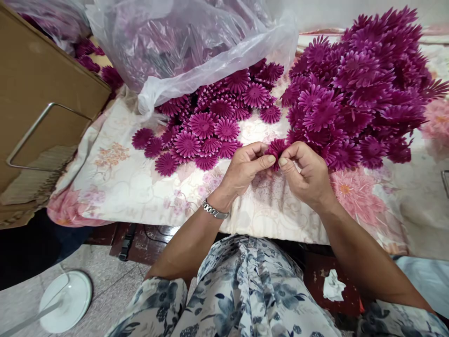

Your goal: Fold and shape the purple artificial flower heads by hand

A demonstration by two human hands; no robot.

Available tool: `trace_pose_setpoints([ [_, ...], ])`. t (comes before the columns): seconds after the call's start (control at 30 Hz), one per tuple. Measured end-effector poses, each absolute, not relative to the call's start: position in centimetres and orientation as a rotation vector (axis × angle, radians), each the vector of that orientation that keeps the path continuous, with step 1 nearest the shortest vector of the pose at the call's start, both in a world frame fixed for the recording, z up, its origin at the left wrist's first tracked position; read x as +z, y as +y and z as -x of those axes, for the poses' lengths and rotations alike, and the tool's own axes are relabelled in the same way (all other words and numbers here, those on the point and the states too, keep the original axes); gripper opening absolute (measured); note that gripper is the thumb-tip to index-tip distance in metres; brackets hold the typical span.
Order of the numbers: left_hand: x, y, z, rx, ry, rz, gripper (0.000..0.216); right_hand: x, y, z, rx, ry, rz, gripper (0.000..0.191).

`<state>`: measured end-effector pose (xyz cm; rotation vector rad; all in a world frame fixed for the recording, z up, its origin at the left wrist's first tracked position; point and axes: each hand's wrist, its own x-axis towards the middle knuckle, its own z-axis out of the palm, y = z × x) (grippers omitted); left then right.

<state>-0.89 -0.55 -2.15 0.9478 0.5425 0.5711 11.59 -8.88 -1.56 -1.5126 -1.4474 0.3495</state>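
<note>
Between my hands is a magenta artificial flower head [276,149], held just above the cloth. My left hand [247,166] pinches its left side between thumb and fingers. On its right side the thumb and forefinger of my right hand [307,175] are closed on the petals. Some of the fingers behind the flower are hidden. To the left lies a spread of loose magenta flower heads [201,126], spilling from a clear plastic bag [189,42]. A tall heap of similar flowers [365,89] rises to the right, close to my right hand.
A floral cloth [122,187] covers the table. At the left stands a cardboard box [45,84] with a bent metal wire [31,133] against it. A white round base [66,299] is on the floor, and a crumpled tissue [333,285] lies below the table's right side.
</note>
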Motion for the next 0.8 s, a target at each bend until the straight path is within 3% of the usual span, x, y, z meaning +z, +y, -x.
trace_pose_setpoints([
  [0.47, -2.37, 0.04, 1.45, 0.466, 0.585, -0.834, 0.042, -2.25, -8.70, -12.41, 0.989, -1.188, 1.228, 0.022],
  [0.8, -2.52, -0.73, 1.16, 0.545, 0.517, -0.978, 0.038, -2.36, -8.78, -12.26, 0.775, -1.211, 1.377, 0.023],
])
